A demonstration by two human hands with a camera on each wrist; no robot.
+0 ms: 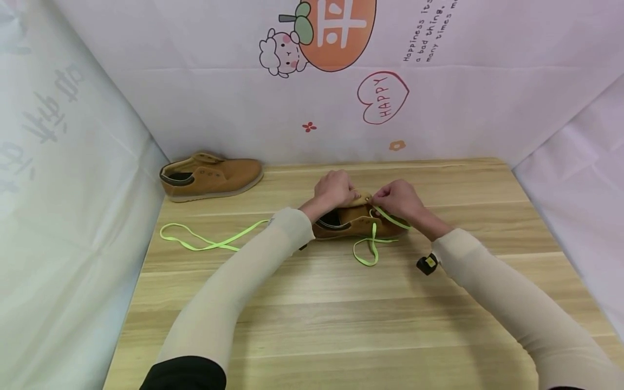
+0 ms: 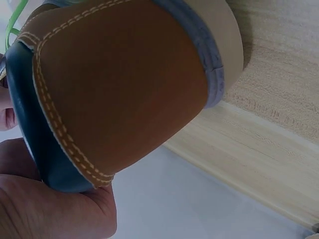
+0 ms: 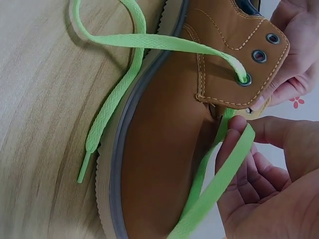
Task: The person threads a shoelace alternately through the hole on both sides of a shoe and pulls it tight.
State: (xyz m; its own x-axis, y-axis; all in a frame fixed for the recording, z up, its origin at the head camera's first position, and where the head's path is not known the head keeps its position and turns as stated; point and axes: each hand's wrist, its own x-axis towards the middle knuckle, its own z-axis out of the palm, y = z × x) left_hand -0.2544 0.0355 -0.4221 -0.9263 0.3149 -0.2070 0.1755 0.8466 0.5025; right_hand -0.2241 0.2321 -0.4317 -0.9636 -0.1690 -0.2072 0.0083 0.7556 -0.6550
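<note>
A brown leather shoe (image 1: pixel 338 232) lies on the wooden table, toe to the right in the head view. My left hand (image 1: pixel 333 189) grips its far eyelet flap (image 1: pixel 358 201), fingers partly behind the leather in the right wrist view. My right hand (image 1: pixel 398 201) pinches a flat lime-green shoelace (image 3: pixel 219 177) beside that flap, between thumb and fingers. This lace also passes through the lowest eyelet (image 3: pixel 243 79) of the near flap; its tipped end (image 3: pixel 83 167) hangs over the shoe's side. The two eyelets above hold no lace.
A second brown shoe (image 1: pixel 229 177), without a lace, stands at the table's back left. Another lime-green lace (image 1: pixel 195 246) lies looped on the table, partly hidden by my left sleeve. A white printed cloth (image 1: pixel 234 114) rises behind the table's back edge.
</note>
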